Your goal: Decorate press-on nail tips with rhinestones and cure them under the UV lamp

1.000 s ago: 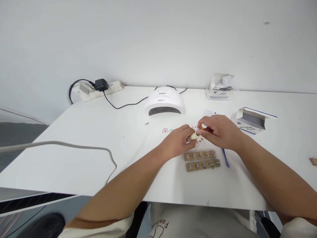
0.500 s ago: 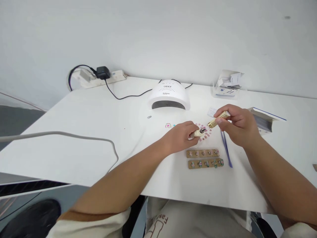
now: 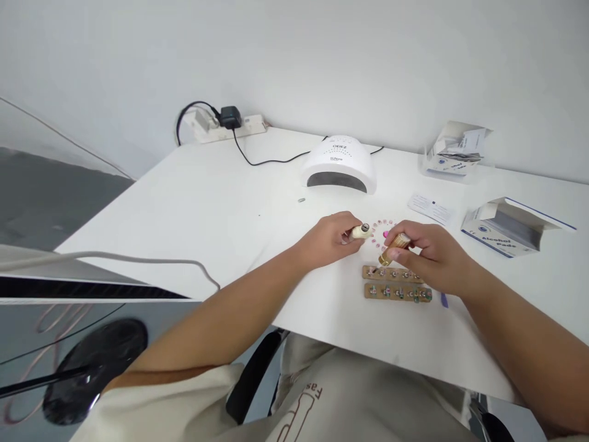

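Observation:
My left hand is closed around a small cream nail polish bottle, its dark open mouth facing up. Between the fingers of my right hand is a gold-capped polish brush, slanting down to the left. Its bristle end is at the left part of the upper brown strip, where several small nail tips sit on metal studs; whether it touches one I cannot tell. Below lies a second brown strip with greenish nail tips. Small pink nail pieces form a ring behind, partly hidden by my right hand.
A white nail lamp stands behind my hands, its cable running to a power strip. To the right are an open alcohol pads box, a white packet and a bin of packets. Purple tweezers show beside the strips.
The brush has moved from near the bottle's mouth down to the upper strip. My left hand still holds the bottle. The camera view has shifted, so the table's things appear displaced.

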The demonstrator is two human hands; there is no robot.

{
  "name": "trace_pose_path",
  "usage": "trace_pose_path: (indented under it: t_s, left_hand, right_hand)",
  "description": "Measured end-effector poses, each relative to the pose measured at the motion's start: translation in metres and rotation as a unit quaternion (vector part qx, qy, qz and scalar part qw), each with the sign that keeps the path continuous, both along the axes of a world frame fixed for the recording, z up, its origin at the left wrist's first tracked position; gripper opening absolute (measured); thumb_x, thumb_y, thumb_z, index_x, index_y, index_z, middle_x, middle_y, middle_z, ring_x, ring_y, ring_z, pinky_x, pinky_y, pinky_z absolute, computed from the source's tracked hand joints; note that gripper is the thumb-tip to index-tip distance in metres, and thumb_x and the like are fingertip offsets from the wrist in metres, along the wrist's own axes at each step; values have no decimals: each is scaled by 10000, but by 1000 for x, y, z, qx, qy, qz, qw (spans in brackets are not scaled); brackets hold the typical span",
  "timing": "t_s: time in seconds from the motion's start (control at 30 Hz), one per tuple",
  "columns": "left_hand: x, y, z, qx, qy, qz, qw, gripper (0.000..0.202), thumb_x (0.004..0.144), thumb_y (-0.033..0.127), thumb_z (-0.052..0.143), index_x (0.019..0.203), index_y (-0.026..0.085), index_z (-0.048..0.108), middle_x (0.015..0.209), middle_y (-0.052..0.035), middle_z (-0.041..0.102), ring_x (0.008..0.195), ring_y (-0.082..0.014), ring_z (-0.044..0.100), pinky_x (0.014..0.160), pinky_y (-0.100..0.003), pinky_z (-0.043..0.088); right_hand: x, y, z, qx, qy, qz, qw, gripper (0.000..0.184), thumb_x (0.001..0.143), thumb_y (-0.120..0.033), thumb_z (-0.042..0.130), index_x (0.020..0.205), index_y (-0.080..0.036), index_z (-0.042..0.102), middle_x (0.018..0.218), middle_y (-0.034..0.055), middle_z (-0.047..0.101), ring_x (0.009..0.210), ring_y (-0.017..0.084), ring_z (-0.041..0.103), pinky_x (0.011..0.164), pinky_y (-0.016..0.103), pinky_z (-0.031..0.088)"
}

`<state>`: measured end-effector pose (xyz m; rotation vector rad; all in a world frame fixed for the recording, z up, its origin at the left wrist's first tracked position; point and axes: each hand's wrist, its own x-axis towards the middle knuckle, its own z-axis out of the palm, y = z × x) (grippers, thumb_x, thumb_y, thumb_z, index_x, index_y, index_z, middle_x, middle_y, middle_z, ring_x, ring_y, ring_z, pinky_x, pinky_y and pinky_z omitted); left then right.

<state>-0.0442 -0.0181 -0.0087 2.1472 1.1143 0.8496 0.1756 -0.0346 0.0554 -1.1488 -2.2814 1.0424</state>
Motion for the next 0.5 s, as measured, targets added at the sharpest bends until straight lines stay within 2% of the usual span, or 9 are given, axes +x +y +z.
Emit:
trace_pose_path:
  t_s: [0.17,0.5]
  left_hand:
    - [-10,7,-1,-18,-53,25,998,104,823,265,573,848,170,606,814,-21,562,707,-118,524,641,-246,455]
    - [-7,12,9,-50,-55,41,996,78,815,231,564,769,169,564,752,2,523,665,-103,480,605,-232,421]
  right_hand:
    - [-4,3,-8,12,-31,17,999,161,879,-343,501,809,-207,551,599,-45,530,558,104,468,568,243,378]
    - [-7,10,-14,4,-54,27,998,150,890,-338,486,818,-214,529,577,-56,513,535,101,459,561,246,371]
